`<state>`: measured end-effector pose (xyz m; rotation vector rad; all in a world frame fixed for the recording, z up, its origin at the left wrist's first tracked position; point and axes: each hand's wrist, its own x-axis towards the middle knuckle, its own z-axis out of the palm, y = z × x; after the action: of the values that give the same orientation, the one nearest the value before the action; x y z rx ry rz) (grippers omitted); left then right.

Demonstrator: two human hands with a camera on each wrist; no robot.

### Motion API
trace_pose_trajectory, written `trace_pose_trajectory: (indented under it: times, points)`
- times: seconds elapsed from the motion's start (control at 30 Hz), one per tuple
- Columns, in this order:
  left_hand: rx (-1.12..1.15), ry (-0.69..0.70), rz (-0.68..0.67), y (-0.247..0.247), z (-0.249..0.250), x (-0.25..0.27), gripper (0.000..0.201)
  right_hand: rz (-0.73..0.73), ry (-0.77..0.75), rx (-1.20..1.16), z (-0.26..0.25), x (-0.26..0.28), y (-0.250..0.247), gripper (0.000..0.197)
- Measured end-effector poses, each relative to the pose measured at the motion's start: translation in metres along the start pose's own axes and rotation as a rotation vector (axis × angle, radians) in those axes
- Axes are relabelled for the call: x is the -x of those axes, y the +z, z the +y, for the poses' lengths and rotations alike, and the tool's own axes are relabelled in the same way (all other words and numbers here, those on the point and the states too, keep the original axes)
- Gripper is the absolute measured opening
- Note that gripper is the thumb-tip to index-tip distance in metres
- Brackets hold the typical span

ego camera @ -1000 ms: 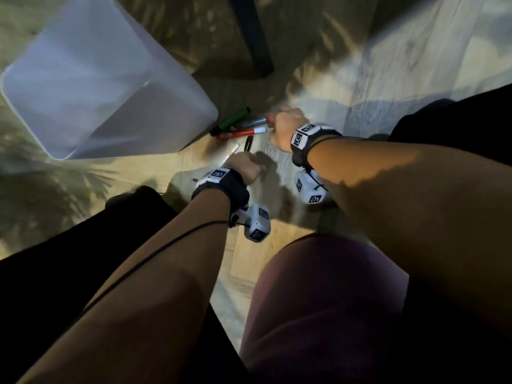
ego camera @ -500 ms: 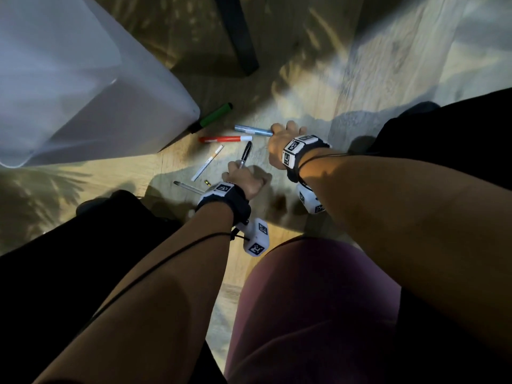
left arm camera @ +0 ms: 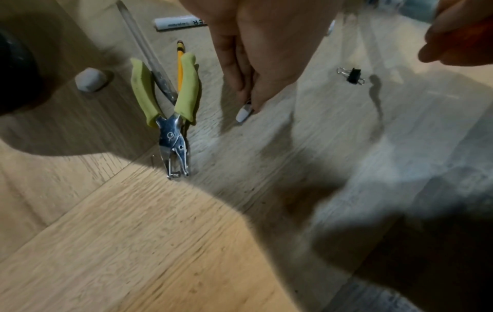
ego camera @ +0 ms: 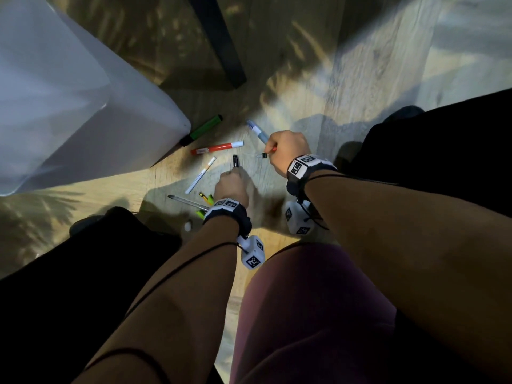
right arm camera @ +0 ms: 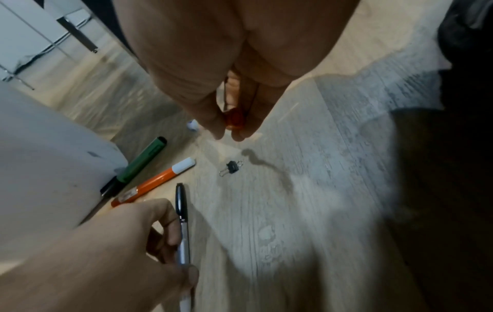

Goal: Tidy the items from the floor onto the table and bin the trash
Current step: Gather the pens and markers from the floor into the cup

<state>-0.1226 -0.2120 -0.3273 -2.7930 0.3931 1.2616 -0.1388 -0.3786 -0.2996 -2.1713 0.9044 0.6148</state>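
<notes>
Pens and markers lie scattered on the wooden floor. My left hand (ego camera: 231, 176) grips the lower end of a black-and-silver pen (ego camera: 235, 162), whose black cap (right arm camera: 181, 198) points away from me. My right hand (ego camera: 273, 145) holds a blue marker (ego camera: 256, 131) together with a red pen end (right arm camera: 234, 120) that sticks out between its fingers. A small black binder clip (ego camera: 263, 156) lies on the floor just below that hand. A green marker (ego camera: 202, 130), an orange marker (ego camera: 217, 147) and a thin white pen (ego camera: 201, 175) lie left of the hands.
A white bin (ego camera: 69, 106) stands at the left, touching the green marker. A green-handled hole punch (left arm camera: 170, 105), a pencil (left arm camera: 180, 63), a clear pen (left arm camera: 146, 52) and a white eraser (left arm camera: 89, 80) lie by my left wrist. A black table leg (ego camera: 219, 42) stands behind.
My right hand has taken the blue marker and swung it so it points up and left. My left hand has closed on the black pen's lower end.
</notes>
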Motion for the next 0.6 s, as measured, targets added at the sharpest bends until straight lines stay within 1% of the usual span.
trace_pose_trajectory:
  times: [0.07,0.13,0.2,0.3,0.33,0.43,0.53,0.6]
  points:
    - [0.046,-0.023,0.006,-0.001,-0.004,-0.003,0.044,0.001,0.027,-0.074,0.003,0.003,0.0,0.021]
    - [0.134,-0.047,0.027,-0.002,-0.009,-0.004,0.047,-0.007,0.037,-0.125,0.004,0.005,-0.001,0.021]
    - [0.215,-0.057,0.05,-0.006,-0.011,-0.002,0.045,-0.004,0.072,-0.172,0.005,0.004,-0.003,0.025]
    - [0.272,-0.023,0.111,-0.021,-0.008,0.006,0.029,-0.032,0.148,-0.206,0.002,0.001,-0.008,0.045]
    - [0.286,0.006,0.125,-0.028,-0.006,0.009,0.025,-0.061,0.156,-0.188,0.0,0.002,-0.012,0.045]
    - [0.313,0.098,0.111,-0.051,-0.003,0.021,0.015,-0.123,0.157,-0.171,-0.01,0.009,-0.027,0.032]
    - [0.369,0.14,0.057,-0.086,0.001,0.038,0.02,-0.137,0.139,-0.207,-0.024,0.024,-0.046,0.03]
    - [0.333,0.169,0.06,-0.117,0.004,0.056,0.019,-0.133,0.101,-0.228,-0.034,0.035,-0.06,0.025]
